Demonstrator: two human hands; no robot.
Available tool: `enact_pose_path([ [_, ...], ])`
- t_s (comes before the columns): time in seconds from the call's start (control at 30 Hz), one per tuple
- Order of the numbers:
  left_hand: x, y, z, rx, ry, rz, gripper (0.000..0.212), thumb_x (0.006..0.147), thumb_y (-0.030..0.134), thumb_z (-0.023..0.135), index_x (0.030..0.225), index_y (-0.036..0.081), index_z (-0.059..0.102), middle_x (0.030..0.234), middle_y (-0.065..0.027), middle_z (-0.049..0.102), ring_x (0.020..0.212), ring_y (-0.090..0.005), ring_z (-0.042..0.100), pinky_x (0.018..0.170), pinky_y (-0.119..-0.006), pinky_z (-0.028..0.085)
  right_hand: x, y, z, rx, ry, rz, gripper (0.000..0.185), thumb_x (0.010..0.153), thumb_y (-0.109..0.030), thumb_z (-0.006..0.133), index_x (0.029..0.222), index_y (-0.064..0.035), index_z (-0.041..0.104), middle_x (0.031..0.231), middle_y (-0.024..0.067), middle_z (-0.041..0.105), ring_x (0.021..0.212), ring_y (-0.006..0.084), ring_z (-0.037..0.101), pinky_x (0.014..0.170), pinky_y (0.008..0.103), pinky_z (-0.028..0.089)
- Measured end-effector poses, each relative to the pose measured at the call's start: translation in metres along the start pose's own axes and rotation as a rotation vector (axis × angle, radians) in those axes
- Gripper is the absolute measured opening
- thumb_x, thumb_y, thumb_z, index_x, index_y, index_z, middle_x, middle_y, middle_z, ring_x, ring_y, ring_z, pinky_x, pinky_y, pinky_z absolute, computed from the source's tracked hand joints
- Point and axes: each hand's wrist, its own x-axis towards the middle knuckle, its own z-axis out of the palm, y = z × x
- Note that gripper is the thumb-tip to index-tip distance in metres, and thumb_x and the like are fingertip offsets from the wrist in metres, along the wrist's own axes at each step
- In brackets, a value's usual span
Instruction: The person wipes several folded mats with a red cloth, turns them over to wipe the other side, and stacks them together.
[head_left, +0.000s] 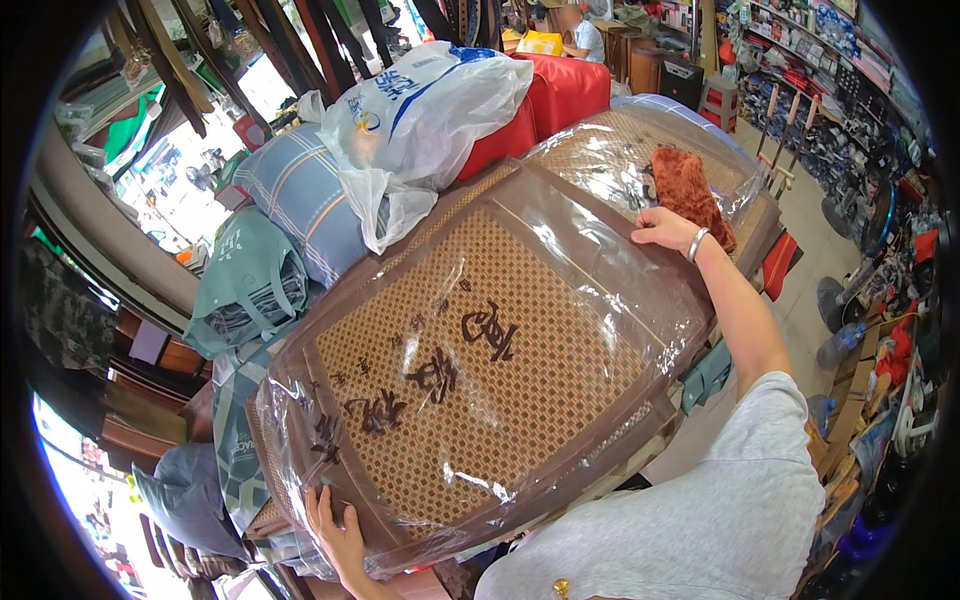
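In the head view, a woven mat with a brown border lies in clear plastic on a pile of goods, its face printed with dark characters. At the upper right, my right hand, with a bracelet at the wrist, pinches the plastic at the mat's far right edge. My left hand rests with spread fingers on the plastic near the lower left corner. Just beyond my right hand, a reddish-brown plush item lies on another plastic-wrapped woven mat.
Behind the mat are a white plastic bag, a red bag and a plaid blue pillow. A green bag sits at the left. Belts hang above. A person is in the background. Shelves line the right.
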Motion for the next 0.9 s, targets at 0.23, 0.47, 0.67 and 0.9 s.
enact_pose_path([
  [0.23, 0.001, -0.006, 0.009, 0.076, 0.041, 0.001, 0.05, 0.09, 0.027, 0.063, 0.135, 0.004, 0.056, 0.15, -0.0206, 0.041, 0.142, -0.0394, 0.033, 0.116, -0.051, 0.026, -0.016, -0.064, 0.007, 0.127, -0.223, -0.131, 0.023, 0.081, -0.021, 0.074, 0.089, -0.0016, 0.064, 0.081, 0.0033, 0.064, 0.079, 0.0121, 0.056, 0.072, 0.0298, 0.047],
  [0.47, 0.012, -0.062, -0.014, 0.082, 0.126, -0.002, 0.049, 0.084, 0.008, 0.061, 0.132, -0.002, 0.055, 0.145, -0.0229, 0.047, 0.137, -0.0384, 0.042, 0.115, -0.045, 0.03, -0.024, -0.06, 0.048, 0.057, -0.151, -0.028, 0.026, 0.08, -0.019, 0.074, 0.093, -0.0001, 0.061, 0.087, 0.0099, 0.064, 0.082, 0.0194, 0.059, 0.075, 0.0342, 0.049],
  [0.67, 0.008, -0.067, -0.013, 0.05, 0.135, 0.01, 0.048, 0.084, 0.007, 0.06, 0.132, 0.0, 0.055, 0.146, -0.0229, 0.047, 0.137, -0.0382, 0.042, 0.115, -0.045, 0.031, -0.051, -0.093, 0.062, -0.286, 0.09, -0.184, 0.021, 0.079, -0.016, 0.073, 0.091, -0.0036, 0.061, 0.092, 0.012, 0.063, 0.088, 0.0282, 0.063, 0.077, 0.0395, 0.051],
  [0.9, 0.006, -0.069, -0.012, 0.044, 0.122, -0.005, 0.047, 0.087, 0.01, 0.061, 0.134, 0.006, 0.057, 0.147, -0.0211, 0.044, 0.137, -0.0393, 0.039, 0.112, -0.049, 0.032, -0.061, -0.096, 0.081, -0.674, 0.266, -0.243, 0.022, 0.082, -0.026, 0.073, 0.089, -0.0083, 0.063, 0.095, 0.0093, 0.063, 0.092, 0.0309, 0.065, 0.076, 0.0418, 0.054],
])
